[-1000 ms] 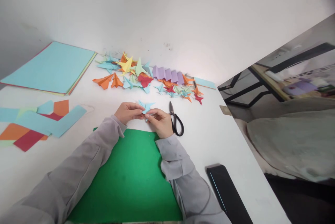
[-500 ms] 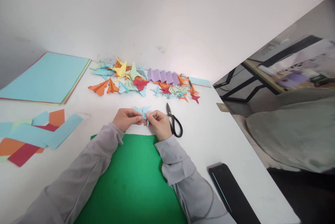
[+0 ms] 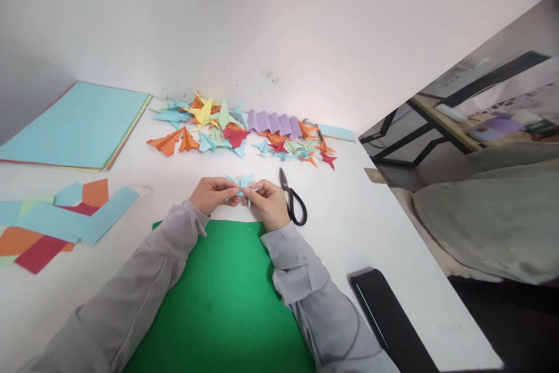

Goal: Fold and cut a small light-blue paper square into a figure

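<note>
A small light-blue folded paper figure (image 3: 243, 183) with pointed ends is held between both hands, just beyond the far edge of the green mat (image 3: 222, 291). My left hand (image 3: 212, 195) pinches its left side with thumb and fingertips. On the other side, my right hand (image 3: 269, 204) grips it the same way, so the fingers hide part of the paper. Black-handled scissors (image 3: 297, 208) lie right beside my right hand, blades pointing away from me.
Many folded paper figures (image 3: 201, 112) and a purple pleated strip (image 3: 274, 123) lie along the wall. At left are a stack of coloured sheets (image 3: 78, 125) and loose paper pieces (image 3: 56, 223). A black phone-like object (image 3: 388, 315) lies near the table's right edge.
Both hands still hold the light-blue paper figure, in nearly the same place. The fingers have shifted slightly on it, and the whole view has moved a little.
</note>
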`<state>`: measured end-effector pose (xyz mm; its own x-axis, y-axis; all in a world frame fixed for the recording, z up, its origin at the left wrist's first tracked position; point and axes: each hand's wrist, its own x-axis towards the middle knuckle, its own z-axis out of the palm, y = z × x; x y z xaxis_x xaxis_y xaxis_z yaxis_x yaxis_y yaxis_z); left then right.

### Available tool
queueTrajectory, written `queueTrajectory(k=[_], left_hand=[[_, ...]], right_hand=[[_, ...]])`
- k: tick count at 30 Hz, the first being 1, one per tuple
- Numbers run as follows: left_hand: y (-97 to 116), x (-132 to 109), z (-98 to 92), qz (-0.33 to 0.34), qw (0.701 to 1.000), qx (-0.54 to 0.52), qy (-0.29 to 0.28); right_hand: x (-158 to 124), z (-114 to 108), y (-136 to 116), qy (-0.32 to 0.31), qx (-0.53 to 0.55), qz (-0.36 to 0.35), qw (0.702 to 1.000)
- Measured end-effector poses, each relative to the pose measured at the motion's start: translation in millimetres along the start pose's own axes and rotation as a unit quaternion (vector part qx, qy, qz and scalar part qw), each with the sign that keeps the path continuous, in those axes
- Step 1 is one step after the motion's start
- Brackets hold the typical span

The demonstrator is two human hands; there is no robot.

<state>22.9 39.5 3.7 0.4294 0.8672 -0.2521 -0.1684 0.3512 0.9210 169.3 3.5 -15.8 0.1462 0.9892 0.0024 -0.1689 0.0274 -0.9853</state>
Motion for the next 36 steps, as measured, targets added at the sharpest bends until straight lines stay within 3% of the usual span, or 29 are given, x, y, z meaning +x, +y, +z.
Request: queueTrajectory(k=[11,27,36], left_hand=[[4.7,-3.7,6.0,-0.003,0.999,0.019,0.034],[1.8,-0.8,3.5,-0.018,0.999,-0.028,0.008],[4.7,-4.5,7.0,-0.004,1.000,0.024,0.001]], right_hand=[[-0.7,0.5,0.4,0.017,-0.023,0.006,1.000],[0.7,-0.6,2.6,0.028,-0.029,0.002,0.999],[-0.5,0.7,0.1,0.028,-0.030,0.017,0.999]])
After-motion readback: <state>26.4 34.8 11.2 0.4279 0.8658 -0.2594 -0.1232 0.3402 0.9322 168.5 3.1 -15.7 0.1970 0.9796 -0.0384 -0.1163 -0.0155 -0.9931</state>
